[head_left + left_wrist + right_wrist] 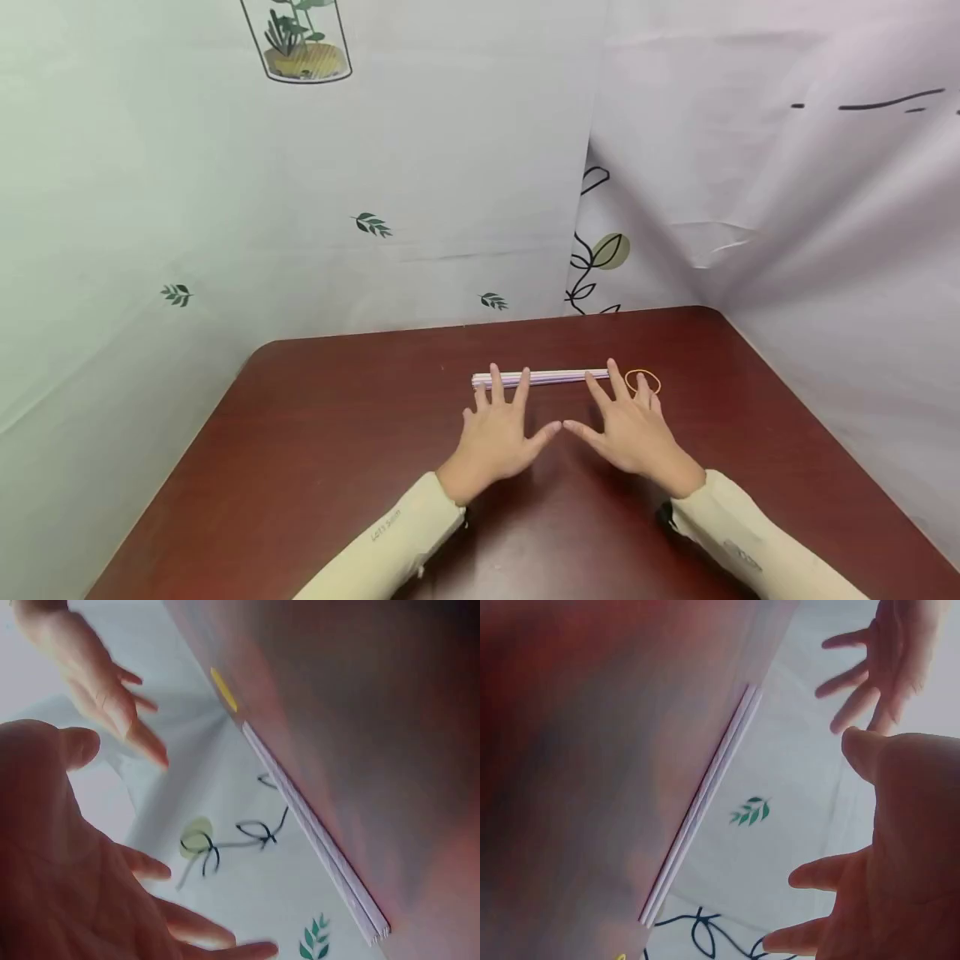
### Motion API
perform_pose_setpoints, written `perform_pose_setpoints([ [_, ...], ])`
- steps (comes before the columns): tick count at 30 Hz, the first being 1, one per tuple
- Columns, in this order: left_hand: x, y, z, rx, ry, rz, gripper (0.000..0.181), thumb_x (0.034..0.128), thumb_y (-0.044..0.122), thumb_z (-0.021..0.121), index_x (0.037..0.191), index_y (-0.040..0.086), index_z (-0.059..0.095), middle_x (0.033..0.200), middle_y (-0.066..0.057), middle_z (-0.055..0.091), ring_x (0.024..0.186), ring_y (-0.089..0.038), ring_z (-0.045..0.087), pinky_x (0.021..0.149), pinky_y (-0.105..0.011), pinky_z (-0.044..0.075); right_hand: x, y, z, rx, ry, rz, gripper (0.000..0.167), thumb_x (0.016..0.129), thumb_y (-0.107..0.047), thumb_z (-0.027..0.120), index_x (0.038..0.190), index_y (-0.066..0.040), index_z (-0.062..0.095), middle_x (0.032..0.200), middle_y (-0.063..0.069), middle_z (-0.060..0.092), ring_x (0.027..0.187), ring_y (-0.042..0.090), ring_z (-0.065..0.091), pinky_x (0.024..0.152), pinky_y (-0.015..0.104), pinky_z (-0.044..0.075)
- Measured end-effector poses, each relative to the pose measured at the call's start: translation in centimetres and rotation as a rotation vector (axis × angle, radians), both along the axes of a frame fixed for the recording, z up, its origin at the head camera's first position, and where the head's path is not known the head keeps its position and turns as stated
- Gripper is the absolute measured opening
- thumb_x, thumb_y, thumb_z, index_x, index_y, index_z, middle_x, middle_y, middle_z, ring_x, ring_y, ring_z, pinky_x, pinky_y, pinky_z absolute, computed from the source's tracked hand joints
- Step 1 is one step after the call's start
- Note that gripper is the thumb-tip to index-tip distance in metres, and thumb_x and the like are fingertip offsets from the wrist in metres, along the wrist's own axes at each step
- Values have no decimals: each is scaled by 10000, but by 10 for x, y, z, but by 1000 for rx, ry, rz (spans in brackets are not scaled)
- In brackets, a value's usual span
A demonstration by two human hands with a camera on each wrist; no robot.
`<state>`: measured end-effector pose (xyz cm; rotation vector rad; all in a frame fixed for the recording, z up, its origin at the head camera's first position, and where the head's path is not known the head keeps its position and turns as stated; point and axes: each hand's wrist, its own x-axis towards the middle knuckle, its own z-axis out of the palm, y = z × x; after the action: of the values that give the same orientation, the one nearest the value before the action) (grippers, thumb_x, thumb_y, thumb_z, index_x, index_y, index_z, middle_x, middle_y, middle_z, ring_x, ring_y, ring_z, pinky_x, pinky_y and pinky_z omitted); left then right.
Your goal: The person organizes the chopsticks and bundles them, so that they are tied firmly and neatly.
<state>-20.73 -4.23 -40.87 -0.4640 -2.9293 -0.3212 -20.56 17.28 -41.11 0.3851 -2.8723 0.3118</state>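
A bundle of slim white and pale purple sticks (558,377), which look like straws, lies crosswise on the table toward its far side. Just past its right end is a thin yellow band (637,371), looped like a rubber band. My left hand (495,437) is spread above the table, its fingertips overlapping the left part of the bundle in the head view. My right hand (637,433) is likewise spread, fingertips over the bundle's right end and the band. Both wrist views show the hands raised off the tabletop, with the sticks (315,832) apart from them and neither hand holding anything.
The dark red-brown table (337,467) has rounded far corners. Pale cloth with printed leaves and plants (450,167) hangs behind it and along both sides, close to its edges.
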Motion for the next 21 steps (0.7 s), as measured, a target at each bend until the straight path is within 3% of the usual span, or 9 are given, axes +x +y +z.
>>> perform_pose_setpoints([
  [5,-27,-13,7,92,-36,-5,832,927,610,513,1586,193,225,1569,-315,216,1328,-521,388,926,-648,435,-26,3,8,-86,-50,11,843,896,-636,569,1464,-25,454,1516,343,287,1270,632,312,963,733,274],
  [10,-55,-28,10,227,-165,3,812,913,405,653,1578,180,246,1578,-303,199,1345,-526,352,965,-664,400,-55,11,11,-244,-182,-29,826,898,-576,609,1460,0,423,1453,357,314,1240,593,323,877,724,346],
  [15,-84,-44,1,350,-240,31,892,811,126,782,1555,138,290,1541,-309,258,1370,-523,323,1020,-632,378,-88,14,1,-450,-305,-73,639,936,-337,622,1396,62,429,1330,360,436,1186,536,422,919,652,399],
  [18,-96,-52,-6,368,-237,44,933,726,35,836,1519,76,348,1474,-318,362,1368,-477,357,1061,-594,357,-102,14,-7,-538,-317,-79,520,915,-140,585,1352,106,453,1295,349,504,1191,496,479,989,592,378],
  [21,-103,-57,-11,372,-229,54,918,679,11,864,1474,35,407,1404,-310,447,1360,-442,379,1077,-556,359,-109,15,-14,-582,-316,-101,508,856,-18,511,1341,124,459,1301,349,505,1221,498,455,1037,596,320],
])
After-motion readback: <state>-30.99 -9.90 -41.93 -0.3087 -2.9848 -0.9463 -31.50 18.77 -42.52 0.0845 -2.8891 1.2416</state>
